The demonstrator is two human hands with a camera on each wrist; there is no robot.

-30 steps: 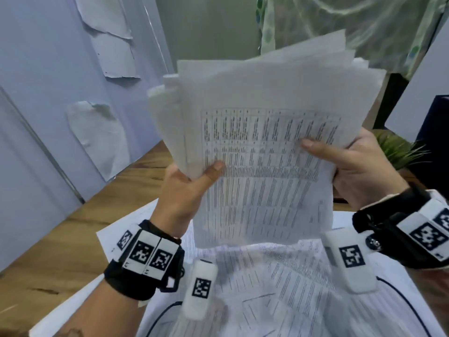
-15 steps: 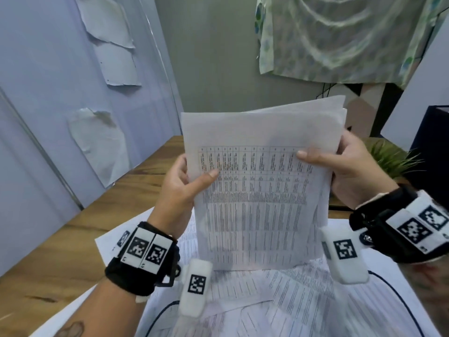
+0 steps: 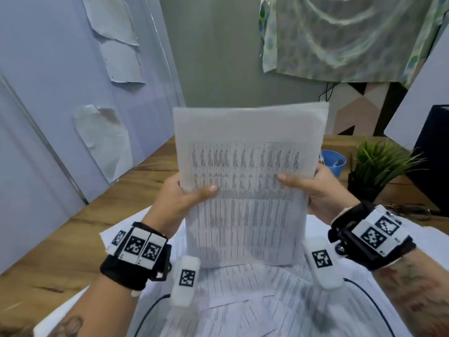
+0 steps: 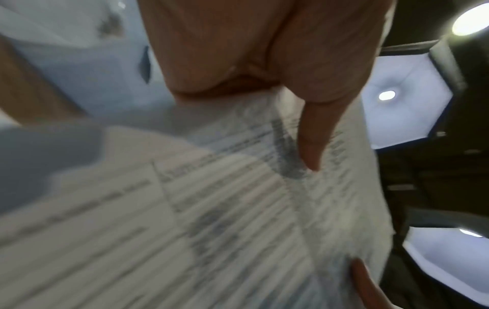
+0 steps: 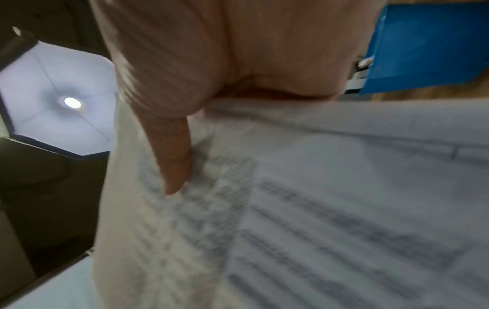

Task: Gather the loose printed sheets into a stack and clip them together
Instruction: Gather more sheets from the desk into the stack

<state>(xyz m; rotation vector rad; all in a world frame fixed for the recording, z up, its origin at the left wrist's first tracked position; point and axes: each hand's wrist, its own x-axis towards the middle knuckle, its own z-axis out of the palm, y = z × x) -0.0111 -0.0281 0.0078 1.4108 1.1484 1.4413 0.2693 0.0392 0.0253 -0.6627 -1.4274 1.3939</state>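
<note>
A stack of printed sheets (image 3: 247,181) stands upright over the wooden table (image 3: 73,234), its edges nearly even and its lower edge down among the loose sheets. My left hand (image 3: 184,198) grips its left edge, thumb across the front page. My right hand (image 3: 313,188) grips the right edge the same way. The wrist views show each thumb (image 4: 315,133) (image 5: 174,154) pressed on the printed stack (image 4: 238,209) (image 5: 317,209), blurred. Several loose printed sheets (image 3: 243,293) lie spread on the table below. No clip is visible.
A blue bowl (image 3: 334,160) with small items sits behind the stack on the right (image 5: 428,46). A potted green plant (image 3: 379,166) stands beside it, a dark box (image 3: 432,152) at the far right. Scissors (image 3: 410,210) lie near my right wrist. A pale wall (image 3: 48,117) runs along the left.
The fanned, uneven bundle has been lowered and squared up; its sheets now line up. Both hands came down with it, keeping their grip on the side edges.
</note>
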